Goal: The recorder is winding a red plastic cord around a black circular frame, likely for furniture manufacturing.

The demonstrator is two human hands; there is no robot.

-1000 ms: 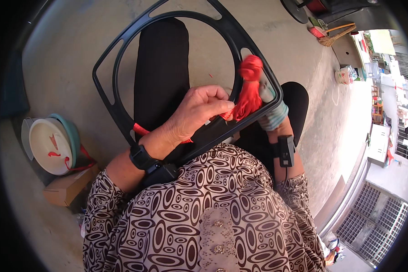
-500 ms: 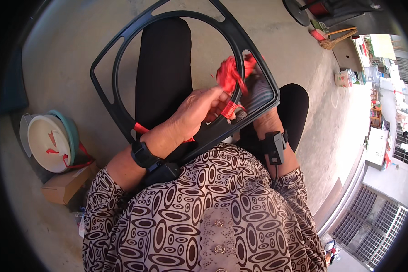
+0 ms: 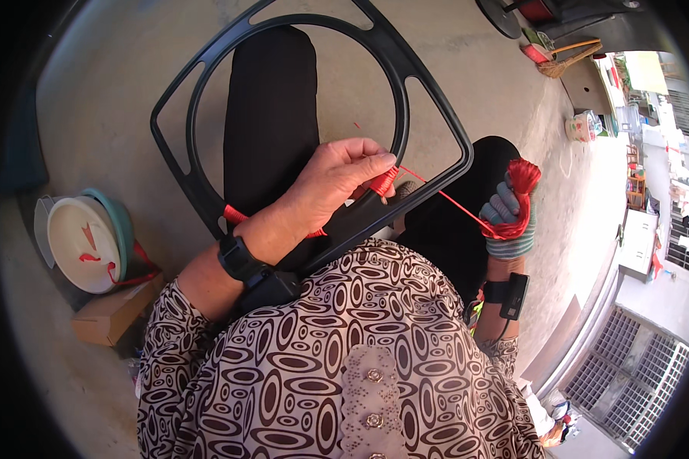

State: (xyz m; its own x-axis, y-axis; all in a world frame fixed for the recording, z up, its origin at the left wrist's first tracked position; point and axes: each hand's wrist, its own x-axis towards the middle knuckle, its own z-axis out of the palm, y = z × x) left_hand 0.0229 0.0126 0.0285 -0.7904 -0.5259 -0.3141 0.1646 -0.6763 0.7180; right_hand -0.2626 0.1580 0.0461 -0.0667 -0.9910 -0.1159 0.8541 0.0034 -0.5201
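Across my lap lies a black frame (image 3: 435, 115), squarish outside with a round ring inside. Red cord is wound tightly round part of the ring, making a red wrapping (image 3: 385, 180). My bare left hand (image 3: 343, 170) pinches the ring just at this wrapping, thumb and forefinger closed on it. My right hand (image 3: 505, 210), in a grey-green striped glove, is out to the right beyond the frame, closed round a bundle of red cord (image 3: 524, 177). From the wrapping a strand (image 3: 459, 206) runs taut over the frame's edge to that hand. Another red wrapping (image 3: 235, 215) shows near my left wrist.
On the left, a cream basin (image 3: 63, 229) nests against a teal one, with red scraps inside. A cardboard box (image 3: 115, 312) stands beside them. A straw broom (image 3: 563, 67) lies at the upper right, near a patterned bucket (image 3: 583, 127).
My right hand has come out from under the frame and moved right with the cord bundle, drawing the strand straight. My left hand stays at the wrapping, its grip shifted slightly.
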